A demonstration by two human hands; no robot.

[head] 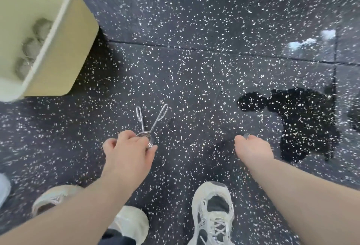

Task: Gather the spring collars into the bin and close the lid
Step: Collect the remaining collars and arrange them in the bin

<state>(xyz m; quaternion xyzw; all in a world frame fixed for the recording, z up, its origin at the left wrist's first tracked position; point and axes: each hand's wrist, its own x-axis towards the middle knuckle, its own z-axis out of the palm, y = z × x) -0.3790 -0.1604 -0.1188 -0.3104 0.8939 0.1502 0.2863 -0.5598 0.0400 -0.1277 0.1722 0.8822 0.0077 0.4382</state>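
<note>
Left hand point(128, 147) was clamped on a spring collar point(149, 128) above the speckled floor point(194, 79), right hand point(251, 147) curled shut on something unclear, while the open bin point(64, 50) at the upper left held three collars point(31, 47), its lid unseen.

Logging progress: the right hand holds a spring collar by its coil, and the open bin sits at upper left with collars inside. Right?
Wrong hand. The head view shows the left hand gripping the spring collar by its coil. The rest stands: the open bin sits upper left with collars inside.
</note>
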